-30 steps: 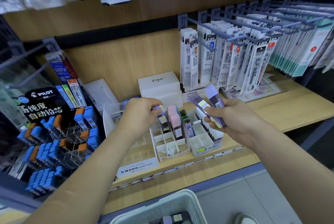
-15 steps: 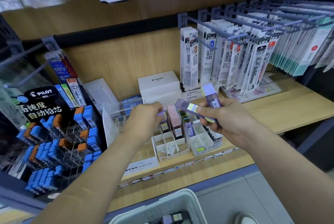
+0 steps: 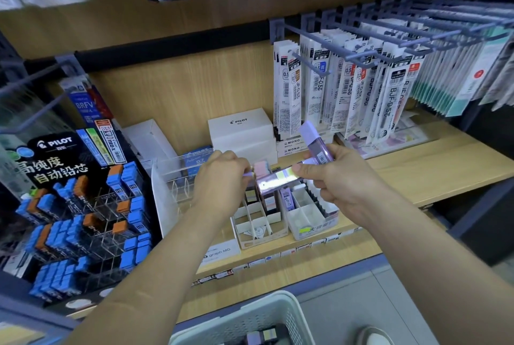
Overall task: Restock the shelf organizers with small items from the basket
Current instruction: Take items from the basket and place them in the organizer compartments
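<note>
My right hand [image 3: 338,180] grips two purple lead cases over the shelf organizers: one upright case [image 3: 315,141] and one lying sideways [image 3: 278,179], pointing left. My left hand [image 3: 222,175] pinches the left end of the sideways case. Below the hands sit a white divided organizer [image 3: 258,229] holding pink and purple cases, and a second white organizer [image 3: 308,219] to its right. The white basket [image 3: 244,319] stands at the bottom edge with a few more cases inside.
A black Pilot lead display [image 3: 75,205] with blue and orange cases fills the left. White Pilot boxes [image 3: 240,133] stand behind the organizers. Hooks with hanging refill packs [image 3: 347,94] jut out on the upper right. Bare wooden shelf [image 3: 434,163] lies to the right.
My left hand has come up from the organizer slot to the sideways case's end. My right hand has turned that case toward the left and shifted slightly left.
</note>
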`<state>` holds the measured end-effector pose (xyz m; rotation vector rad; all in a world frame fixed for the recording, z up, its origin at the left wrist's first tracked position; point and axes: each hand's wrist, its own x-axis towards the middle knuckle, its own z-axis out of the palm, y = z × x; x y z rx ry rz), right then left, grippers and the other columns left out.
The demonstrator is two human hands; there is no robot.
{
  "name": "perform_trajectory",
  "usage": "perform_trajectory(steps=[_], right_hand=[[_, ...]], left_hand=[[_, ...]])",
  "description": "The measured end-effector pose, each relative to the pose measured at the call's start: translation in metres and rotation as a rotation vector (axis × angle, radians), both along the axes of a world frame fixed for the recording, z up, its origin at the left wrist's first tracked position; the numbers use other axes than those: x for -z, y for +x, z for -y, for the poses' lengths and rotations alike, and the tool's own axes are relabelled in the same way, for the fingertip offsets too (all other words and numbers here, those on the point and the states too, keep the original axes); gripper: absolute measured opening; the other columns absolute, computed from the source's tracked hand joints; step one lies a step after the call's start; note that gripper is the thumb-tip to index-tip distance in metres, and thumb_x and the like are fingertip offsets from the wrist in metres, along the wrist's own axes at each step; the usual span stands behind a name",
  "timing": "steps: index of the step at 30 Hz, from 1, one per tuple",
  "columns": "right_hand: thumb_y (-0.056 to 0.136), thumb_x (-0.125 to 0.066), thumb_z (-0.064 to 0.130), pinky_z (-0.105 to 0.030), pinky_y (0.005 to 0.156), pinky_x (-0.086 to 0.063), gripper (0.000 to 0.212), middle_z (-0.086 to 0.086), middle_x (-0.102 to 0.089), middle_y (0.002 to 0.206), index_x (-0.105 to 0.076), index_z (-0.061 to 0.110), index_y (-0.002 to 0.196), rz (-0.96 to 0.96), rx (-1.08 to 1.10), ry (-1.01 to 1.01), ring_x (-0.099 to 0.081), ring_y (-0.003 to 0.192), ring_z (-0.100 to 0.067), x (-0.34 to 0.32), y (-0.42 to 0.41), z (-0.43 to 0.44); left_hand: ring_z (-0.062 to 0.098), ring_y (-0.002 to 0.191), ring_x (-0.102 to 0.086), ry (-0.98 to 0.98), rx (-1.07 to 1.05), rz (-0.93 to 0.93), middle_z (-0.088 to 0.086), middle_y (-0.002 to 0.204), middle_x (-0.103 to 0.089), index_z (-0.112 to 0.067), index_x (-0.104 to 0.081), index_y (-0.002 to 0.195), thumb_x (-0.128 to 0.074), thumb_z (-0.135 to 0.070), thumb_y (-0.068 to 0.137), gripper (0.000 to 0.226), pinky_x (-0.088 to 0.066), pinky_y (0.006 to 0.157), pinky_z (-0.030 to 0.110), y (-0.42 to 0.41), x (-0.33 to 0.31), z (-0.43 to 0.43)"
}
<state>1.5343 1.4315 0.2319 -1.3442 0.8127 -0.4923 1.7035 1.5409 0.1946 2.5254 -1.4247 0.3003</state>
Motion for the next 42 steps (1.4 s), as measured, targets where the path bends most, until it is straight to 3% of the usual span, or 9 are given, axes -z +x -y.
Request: perform_trajectory(steps=[6, 13, 15, 18, 20, 28, 33, 36, 42], right_hand=[[0.08, -0.077, 0.009, -0.022, 0.039, -0.025, 0.019, 0.001, -0.048, 0.064, -0.06, 0.013, 0.085, -0.025, -0.001, -0.026, -0.031, 0.046, -0.01, 0.001, 0.004, -0.001], [0.088, -0.067, 0.004, -0.022, 0.042, -0.025, 0.01, -0.004, -0.053, 0.07, -0.06, 0.011, 0.089, -0.025, -0.03, -0.014, -0.035, 0.051, -0.012, 0.003, 0.006, -0.001], [0.085, -0.073, 0.008, -0.02, 0.038, -0.026, 0.016, 0.002, -0.053, 0.063, -0.062, 0.005, 0.097, -0.026, -0.034, -0.044, -0.038, 0.041, -0.006, 0.004, 0.007, 0.001], [0.081, -0.078, 0.014, -0.017, 0.036, -0.027, 0.028, 0.011, -0.047, 0.049, -0.065, 0.001, 0.102, -0.038, -0.024, -0.095, -0.037, 0.035, -0.001, 0.006, 0.011, 0.001], [0.08, -0.079, 0.018, -0.015, 0.036, -0.027, 0.03, 0.011, -0.046, 0.049, -0.066, 0.002, 0.102, -0.038, -0.046, -0.111, -0.036, 0.036, -0.001, 0.007, 0.013, -0.001], [0.09, -0.068, 0.014, -0.018, 0.035, -0.023, 0.009, -0.006, -0.052, 0.068, -0.061, 0.01, 0.093, -0.062, -0.229, -0.018, -0.031, 0.041, -0.007, 0.002, 0.02, -0.019], [0.1, -0.052, 0.03, -0.018, 0.035, -0.018, 0.021, -0.011, -0.064, 0.075, -0.06, 0.012, 0.104, -0.087, -0.194, 0.115, -0.026, 0.042, -0.008, -0.005, 0.021, -0.02], [0.094, -0.062, 0.034, -0.017, 0.035, -0.019, 0.02, -0.017, -0.074, 0.092, -0.065, 0.015, 0.102, -0.1, -0.235, 0.076, -0.025, 0.042, -0.007, -0.005, 0.018, -0.02], [0.09, -0.068, 0.016, -0.016, 0.035, -0.017, 0.01, -0.001, -0.054, 0.069, -0.066, 0.013, 0.1, -0.055, -0.352, 0.058, -0.021, 0.042, -0.006, 0.004, 0.018, -0.024]], left_hand=[[0.024, 0.094, -0.051, 0.049, -0.068, 0.024, 0.005, 0.094, -0.067, -0.022, -0.069, 0.101, -0.056, -0.031, 0.091, 0.019, -0.036, 0.068, 0.03, 0.003, -0.003, 0.001], [0.024, 0.098, -0.05, 0.037, -0.048, 0.066, 0.0, 0.097, -0.065, -0.025, -0.068, 0.1, -0.057, -0.029, 0.09, 0.015, -0.039, 0.074, 0.031, 0.006, -0.003, 0.003], [0.023, 0.092, -0.054, -0.096, -0.036, -0.052, -0.001, 0.089, -0.068, -0.023, -0.072, 0.088, -0.058, -0.023, 0.089, 0.014, -0.042, 0.07, 0.029, 0.007, -0.009, 0.003], [0.005, 0.068, -0.06, -0.358, 0.034, -0.671, -0.006, 0.077, -0.072, -0.018, -0.074, 0.082, -0.062, -0.02, 0.089, 0.014, -0.043, 0.066, 0.022, -0.003, -0.036, 0.004], [0.005, 0.056, -0.052, -0.294, 0.173, -0.948, -0.003, 0.072, -0.07, -0.016, -0.076, 0.085, -0.067, -0.023, 0.087, 0.011, -0.044, 0.06, 0.021, -0.016, -0.055, 0.001], [0.001, 0.056, -0.058, 0.061, 0.256, -0.604, -0.006, 0.065, -0.068, -0.039, -0.063, 0.113, -0.084, -0.024, 0.069, 0.051, -0.05, 0.066, 0.022, -0.027, -0.064, -0.016], [0.011, 0.049, -0.051, -0.018, 0.27, -0.876, -0.002, 0.067, -0.059, -0.047, -0.061, 0.104, -0.071, -0.008, 0.084, 0.045, -0.048, 0.059, 0.029, -0.019, -0.064, -0.027], [0.014, 0.049, -0.057, -0.194, 0.208, -1.089, -0.004, 0.063, -0.06, -0.03, -0.059, 0.113, -0.064, -0.002, 0.088, 0.038, -0.051, 0.053, 0.027, -0.016, -0.064, -0.033], [0.017, 0.057, -0.067, -0.502, 0.086, -1.301, 0.006, 0.073, -0.07, -0.021, -0.058, 0.105, -0.062, -0.013, 0.091, 0.017, -0.055, 0.054, 0.022, -0.014, -0.06, -0.032]])
